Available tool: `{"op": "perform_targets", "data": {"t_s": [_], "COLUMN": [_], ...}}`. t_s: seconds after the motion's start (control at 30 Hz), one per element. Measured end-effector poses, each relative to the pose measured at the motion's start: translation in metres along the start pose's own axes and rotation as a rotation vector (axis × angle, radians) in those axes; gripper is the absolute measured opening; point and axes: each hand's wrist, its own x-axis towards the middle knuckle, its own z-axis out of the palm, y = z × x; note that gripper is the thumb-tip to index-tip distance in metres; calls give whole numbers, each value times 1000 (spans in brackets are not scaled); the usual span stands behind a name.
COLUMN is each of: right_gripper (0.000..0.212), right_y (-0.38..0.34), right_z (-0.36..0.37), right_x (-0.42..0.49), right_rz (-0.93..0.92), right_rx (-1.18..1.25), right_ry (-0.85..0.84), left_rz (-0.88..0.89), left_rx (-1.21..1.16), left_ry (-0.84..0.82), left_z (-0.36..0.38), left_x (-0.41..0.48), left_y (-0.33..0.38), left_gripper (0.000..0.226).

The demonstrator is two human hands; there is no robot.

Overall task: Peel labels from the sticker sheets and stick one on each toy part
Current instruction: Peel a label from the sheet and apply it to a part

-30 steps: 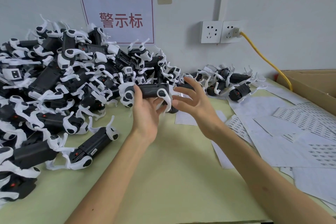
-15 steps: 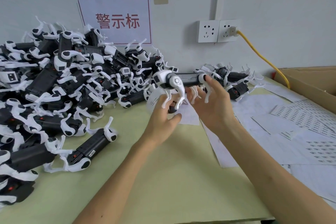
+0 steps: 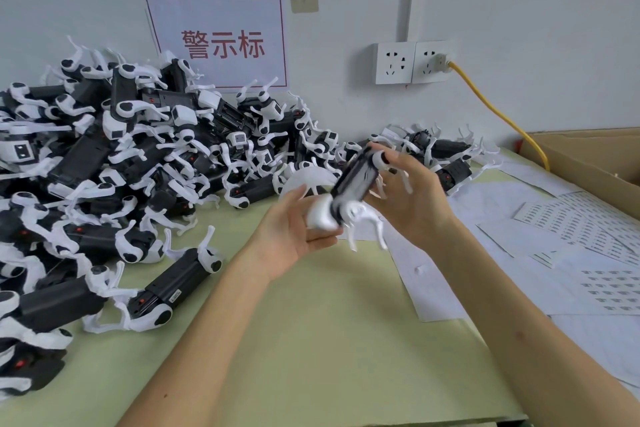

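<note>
I see the toy part (image 3: pixel 354 180) held tilted in the air above the green table (image 3: pixel 311 340), between both hands; the left hand (image 3: pixel 291 229) cups its white lower end, thumb and fingers loosely curled round it; the right hand (image 3: pixel 412 201) grips the upper end, fingers curled over it; the sticker sheets (image 3: pixel 571 229) lie to the right; the pile of toys (image 3: pixel 104 166) sits on the left.
</note>
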Motion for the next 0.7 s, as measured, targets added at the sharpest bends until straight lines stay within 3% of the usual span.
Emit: {"op": "perform_targets", "data": {"t_s": [0.07, 0.13, 0.37, 0.43, 0.57, 0.7], "right_gripper": [44, 50, 42, 46, 27, 26], "right_y": [4, 8, 9, 10, 8, 2], "right_z": [1, 5, 8, 9, 7, 6], "right_x": [1, 0, 0, 1, 2, 2], "right_rz": [40, 50, -18, -85, -225, -228], "right_rx": [-149, -238, -530, -526, -422, -392], "right_ry": [33, 34, 201, 284, 463, 357], "left_rz": [-36, -43, 14, 57, 156, 254], "left_rx": [52, 146, 188, 200, 144, 174], "left_ry": [-57, -135, -130, -78, 7, 85], "left_z": [0, 4, 11, 13, 10, 8], "left_x": [-2, -2, -4, -3, -1, -2], "left_y": [-1, -4, -10, -12, -11, -9], "left_gripper": [59, 62, 33, 32, 42, 54]}}
